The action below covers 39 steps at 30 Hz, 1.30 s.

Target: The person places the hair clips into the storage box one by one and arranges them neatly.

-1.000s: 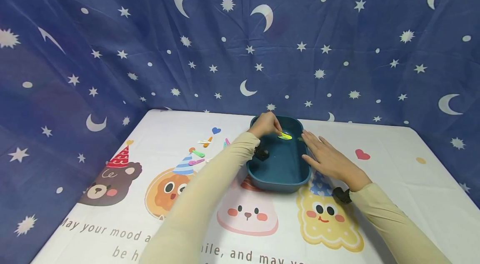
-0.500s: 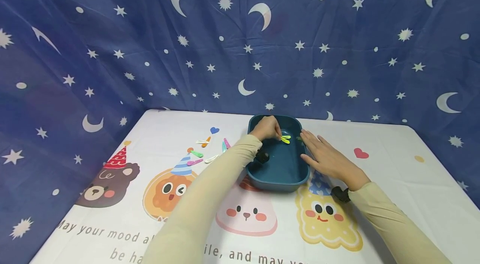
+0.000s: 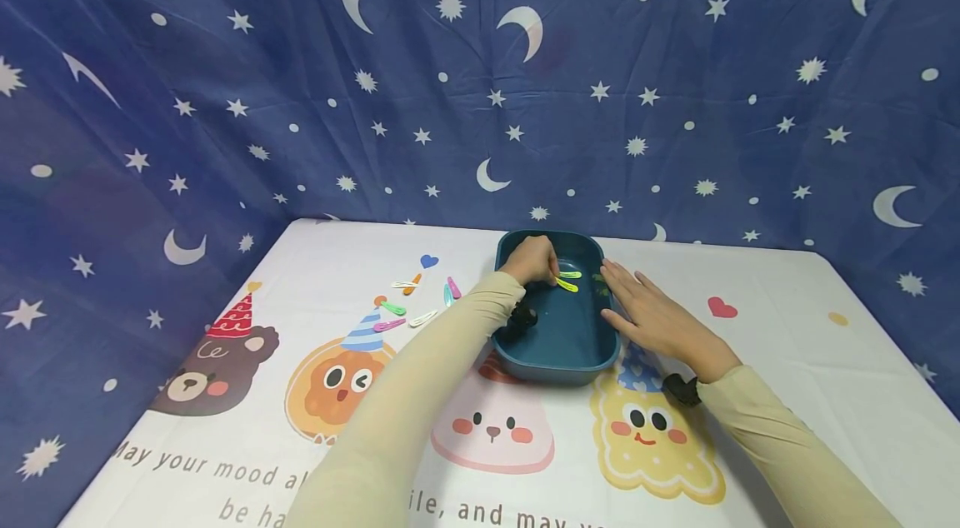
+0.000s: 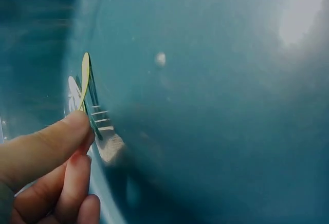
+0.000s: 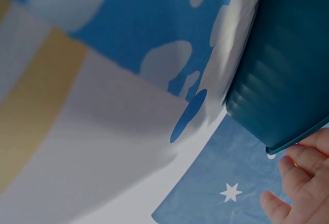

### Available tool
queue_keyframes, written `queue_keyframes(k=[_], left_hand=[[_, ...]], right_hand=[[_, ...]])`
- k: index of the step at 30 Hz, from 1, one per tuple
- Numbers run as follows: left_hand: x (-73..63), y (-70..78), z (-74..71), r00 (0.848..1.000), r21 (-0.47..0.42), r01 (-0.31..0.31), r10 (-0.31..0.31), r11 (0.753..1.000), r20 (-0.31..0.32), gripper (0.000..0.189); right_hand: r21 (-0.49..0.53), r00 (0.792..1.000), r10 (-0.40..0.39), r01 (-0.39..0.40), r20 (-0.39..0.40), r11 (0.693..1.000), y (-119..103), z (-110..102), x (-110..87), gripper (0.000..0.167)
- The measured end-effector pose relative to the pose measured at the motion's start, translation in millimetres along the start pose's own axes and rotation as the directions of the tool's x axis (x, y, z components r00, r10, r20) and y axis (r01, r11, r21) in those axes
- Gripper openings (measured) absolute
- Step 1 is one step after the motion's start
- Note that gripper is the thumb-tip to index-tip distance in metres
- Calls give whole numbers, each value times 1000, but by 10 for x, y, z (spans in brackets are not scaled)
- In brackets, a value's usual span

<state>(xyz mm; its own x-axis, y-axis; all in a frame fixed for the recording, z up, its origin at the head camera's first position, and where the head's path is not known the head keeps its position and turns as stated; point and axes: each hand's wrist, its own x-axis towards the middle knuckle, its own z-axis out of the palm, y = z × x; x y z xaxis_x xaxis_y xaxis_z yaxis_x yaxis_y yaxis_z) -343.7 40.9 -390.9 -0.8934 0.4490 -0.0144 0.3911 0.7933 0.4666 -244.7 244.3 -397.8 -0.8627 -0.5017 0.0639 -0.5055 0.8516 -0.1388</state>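
Note:
My left hand (image 3: pixel 531 260) reaches into a dark teal plastic bin (image 3: pixel 558 345). Between thumb and fingertips it pinches a yellow snap hair clip (image 4: pixel 86 75), held near the bin's wall. A second yellow hair clip (image 3: pixel 571 274) shows beside it inside the bin. At the bin's right side lies my right hand (image 3: pixel 660 316), its fingers extended and touching the rim. From the right wrist view, the fingertips (image 5: pixel 303 157) meet the rim from outside.
Left of the bin, several hair clips lie on the white printed tablecloth (image 3: pixel 810 395): an orange clip (image 3: pixel 412 285), a green clip (image 3: pixel 393 308), a pink clip (image 3: pixel 389 325), a white clip (image 3: pixel 423 318) and a teal clip (image 3: pixel 447 295) among them. A blue starry curtain (image 3: pixel 420 95) hangs behind.
My left hand has shifted slightly down and left within the bin. The two yellow clips, overlapping earlier, have spread apart. My right hand stays at the rim.

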Motion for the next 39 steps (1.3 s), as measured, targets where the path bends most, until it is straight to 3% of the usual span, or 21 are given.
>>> queue_keyframes(k=[21,39], left_hand=[[66,5,82,999,66,25,-23,997,-37,11],[24,-13,-8,994,-67,105,-106,992,-20,8]], right_hand=[[6,1000,3,-3,-2,1000,-1,-1,0,71],[-1,1000,2,-2,-7,1000,-6,0,-7,70]])
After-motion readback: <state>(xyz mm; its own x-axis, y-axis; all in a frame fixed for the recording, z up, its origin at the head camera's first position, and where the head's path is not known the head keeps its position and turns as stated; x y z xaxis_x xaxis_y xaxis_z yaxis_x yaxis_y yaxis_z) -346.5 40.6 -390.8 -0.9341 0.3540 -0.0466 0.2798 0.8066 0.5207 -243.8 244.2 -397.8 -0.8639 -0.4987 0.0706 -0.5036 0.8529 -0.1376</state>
